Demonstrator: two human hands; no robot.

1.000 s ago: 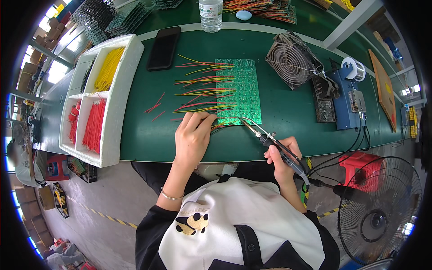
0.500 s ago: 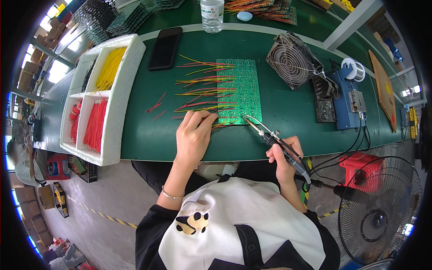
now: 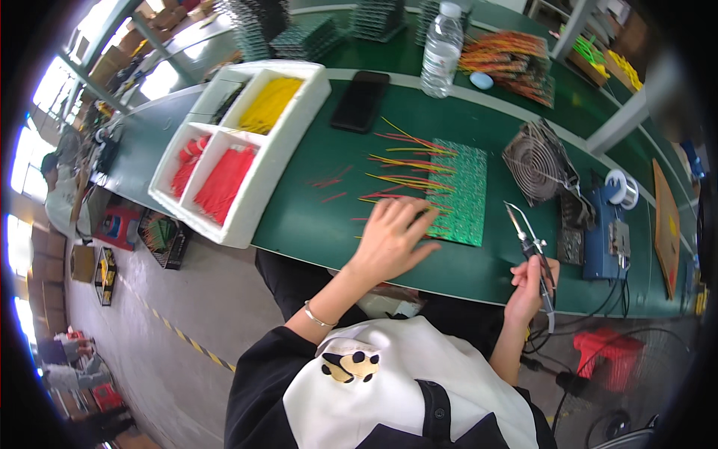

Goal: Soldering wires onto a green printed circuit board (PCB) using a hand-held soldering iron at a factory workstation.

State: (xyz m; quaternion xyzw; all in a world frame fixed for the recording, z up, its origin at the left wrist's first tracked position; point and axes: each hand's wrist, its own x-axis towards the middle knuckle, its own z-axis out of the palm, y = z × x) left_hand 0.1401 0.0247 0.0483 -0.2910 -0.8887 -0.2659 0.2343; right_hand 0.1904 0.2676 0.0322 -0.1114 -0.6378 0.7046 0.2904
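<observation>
Since a moment ago the soldering iron [image 3: 534, 254] has come away from the panel of green circuit boards [image 3: 470, 196] and off to its right; the left hand [image 3: 395, 238] has loosened from its pinch, and the whole view has swung round. The panel lies flat on the smooth dark-green bench [image 3: 303, 217], a thin rectangle gridded with small pads, thin red and yellow wires [image 3: 407, 162] fanning from its left side. Iron: slim metal tip, thin curved tube alongside, dark grip. A white foam box [image 3: 280, 153], thick-walled and matte, holds bundled yellow and red strands in separate compartments. From where I stand, the left hand is open, palm down, fingers spread and slightly bent over the lower wires by the panel's left edge, thumb apart. The right hand [image 3: 532, 288] is closed round the iron's handle near the bench's front edge, tip pointing up and slightly left, clear of the panel.
</observation>
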